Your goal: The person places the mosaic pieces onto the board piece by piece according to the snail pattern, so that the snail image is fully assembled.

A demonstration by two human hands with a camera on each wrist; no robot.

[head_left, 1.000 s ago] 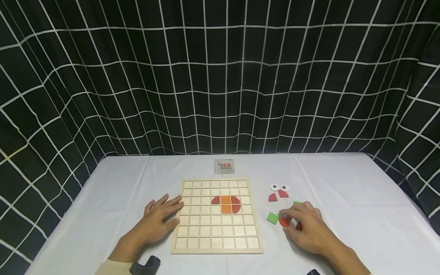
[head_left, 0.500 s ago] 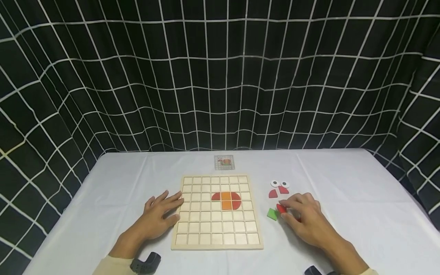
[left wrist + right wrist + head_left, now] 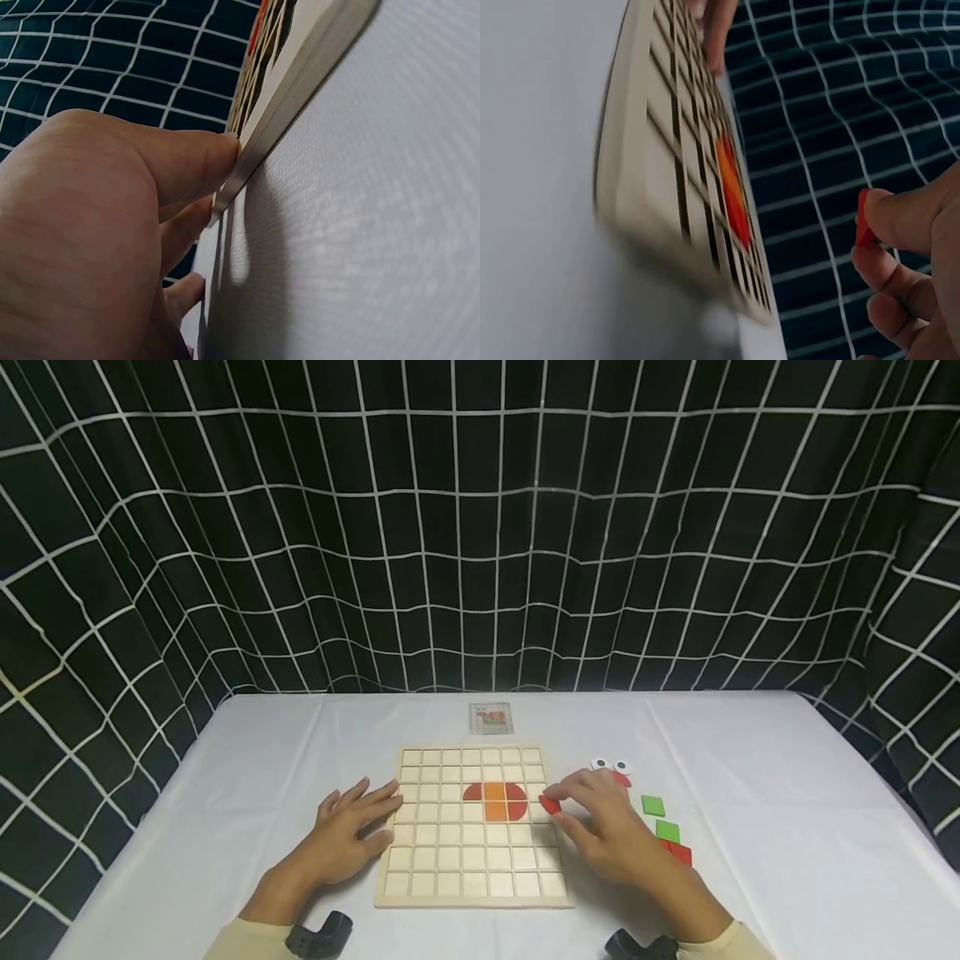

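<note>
A pale wooden grid board (image 3: 449, 883) lies flat on the white cloth. Red and orange pieces (image 3: 496, 811) sit in several of its cells, two orange squares beside rounded red ones. My left hand (image 3: 348, 831) rests along the board's left edge, fingers spread and fairly straight; in the left wrist view the thumb (image 3: 191, 157) touches the board's side. Thumb and fingers of my right hand (image 3: 611, 831) pinch a small red tile (image 3: 550, 804) above the board's right edge. In the right wrist view that tile (image 3: 864, 219) shows edge-on, its full outline hidden.
Right of the board lie green squares (image 3: 653, 806), red pieces (image 3: 679, 852) and two white eye discs (image 3: 621, 767), partly behind my right hand. A small picture card (image 3: 492, 718) lies beyond the board. A black, white-gridded curtain (image 3: 480, 527) closes off the back and sides.
My right hand has picked up the red tile from among the loose pieces and carried it left to the board's right edge. The left hand stays put.
</note>
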